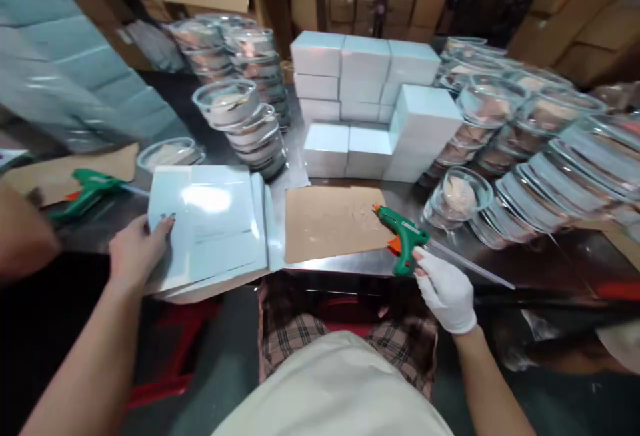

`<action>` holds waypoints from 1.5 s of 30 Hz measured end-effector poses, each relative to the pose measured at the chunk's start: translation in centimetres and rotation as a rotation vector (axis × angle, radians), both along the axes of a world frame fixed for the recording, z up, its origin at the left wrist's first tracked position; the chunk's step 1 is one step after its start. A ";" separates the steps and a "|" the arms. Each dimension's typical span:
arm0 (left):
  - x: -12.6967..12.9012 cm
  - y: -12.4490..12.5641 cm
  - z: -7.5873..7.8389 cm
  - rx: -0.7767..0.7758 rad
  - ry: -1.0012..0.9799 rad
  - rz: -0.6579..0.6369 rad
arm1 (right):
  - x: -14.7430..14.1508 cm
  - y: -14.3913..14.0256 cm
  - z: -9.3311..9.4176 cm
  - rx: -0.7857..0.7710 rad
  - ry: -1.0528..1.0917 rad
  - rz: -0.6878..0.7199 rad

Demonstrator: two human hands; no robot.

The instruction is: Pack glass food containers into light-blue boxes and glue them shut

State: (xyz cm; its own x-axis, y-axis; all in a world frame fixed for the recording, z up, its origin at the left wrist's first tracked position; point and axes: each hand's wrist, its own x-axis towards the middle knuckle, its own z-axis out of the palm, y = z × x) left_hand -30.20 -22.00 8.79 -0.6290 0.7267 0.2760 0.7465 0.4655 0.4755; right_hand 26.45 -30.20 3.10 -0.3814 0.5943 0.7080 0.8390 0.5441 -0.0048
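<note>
Box work partly done: your left hand (137, 249) lies on the flat box sheets (210, 226) and your gloved right hand (445, 289) grips the glue gun (404, 236).

Head view: a block of finished pale-blue boxes (365, 99) already stands at the back of the desk (350, 264), but a thick pile of unfolded sheets remains under your left hand, and stacks of clear lidded bowls (250, 123) on both sides are not yet boxed, so I judge plenty is left. Your left hand rests open, fingers spread on the sheets' left edge, grasping nothing. Your right hand is closed around the gun's handle at the desk's front edge, nozzle pointing over the brown cardboard mat (333, 223) that lies between your hands. A second glue gun (90, 189) lies far left, beside another person's arm.
</note>
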 end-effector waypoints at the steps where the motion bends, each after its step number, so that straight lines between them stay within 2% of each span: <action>1: -0.2 -0.7 -0.1 0.059 -0.058 0.029 | -2.3 2.0 0.2 -0.013 0.013 0.080; 3: 0.9 -2.6 0.2 0.265 -0.223 -0.020 | -6.5 4.5 1.1 -0.027 0.088 0.179; 5: 3.8 -4.9 0.1 0.409 -0.364 -0.235 | -10.1 5.3 2.1 0.001 0.181 0.224; 6: 5.8 -6.0 -0.2 0.378 -0.417 -0.369 | -11.5 5.4 2.7 0.032 0.214 0.235; 8: 9.8 -8.2 -1.8 0.141 -0.527 -0.690 | -13.9 5.3 3.5 0.072 0.246 0.235; 9: 11.5 -9.2 -2.9 0.051 -0.555 -0.793 | -14.7 5.3 3.6 0.061 0.254 0.234; 11: 13.8 -10.9 -5.4 -0.035 -0.583 -0.885 | -15.7 5.3 3.4 -0.034 0.265 0.243; 13: 14.5 -12.1 -7.5 -0.029 -0.584 -0.903 | -15.6 5.0 2.5 -0.180 0.248 0.269; 16: 13.4 -12.6 -8.6 -0.025 -0.552 -1.012 | -14.3 4.0 1.2 -0.315 0.212 0.292; 18: 12.3 -12.1 -8.1 -0.045 -0.514 -1.121 | -13.2 3.3 1.0 -0.309 0.214 0.296; 20: 11.8 -11.3 -6.9 -0.051 -0.465 -1.189 | -12.4 2.8 1.5 -0.265 0.183 0.311; 25: 13.4 -8.8 -3.8 -0.021 -0.316 -1.310 | -11.3 2.9 4.5 -0.192 0.171 0.247; 27: 14.1 -8.1 -2.9 -0.044 -0.295 -1.365 | -10.6 3.1 5.3 -0.237 0.225 0.212; 29: 14.4 -7.6 -2.5 -0.116 -0.305 -1.412 | -9.4 3.0 5.3 -0.415 0.289 0.195; 30: 14.4 -7.3 -2.7 -0.162 -0.310 -1.418 | -8.8 2.9 4.8 -0.574 0.322 0.194; 32: 14.3 -6.8 -3.8 -0.263 -0.318 -1.389 | -7.5 2.3 2.8 -1.000 0.414 0.230; 34: 14.5 -6.4 -6.0 -0.366 -0.303 -1.358 | -6.8 1.1 -0.2 -1.438 0.567 0.339; 36: 15.5 -6.3 -8.6 -0.421 -0.234 -1.372 | -7.1 -0.4 -3.6 -1.711 0.794 0.455; 38: 17.1 -6.7 -11.1 -0.382 -0.114 -1.423 | -8.2 -2.0 -6.5 -1.819 1.001 0.498; 40: 18.7 -7.5 -13.0 -0.334 -0.025 -1.494 | -9.5 -3.4 -8.3 -1.877 1.084 0.526; 43: 19.4 -9.2 -14.9 -0.417 -0.002 -1.561 | -9.7 -4.5 -8.9 -1.924 1.001 0.691; 44: 19.0 -9.7 -15.3 -0.463 -0.019 -1.540 | -9.0 -4.7 -8.8 -1.884 0.962 0.716; 45: 18.3 -10.2 -15.5 -0.491 -0.050 -1.502 | -8.0 -4.9 -8.6 -1.792 0.943 0.683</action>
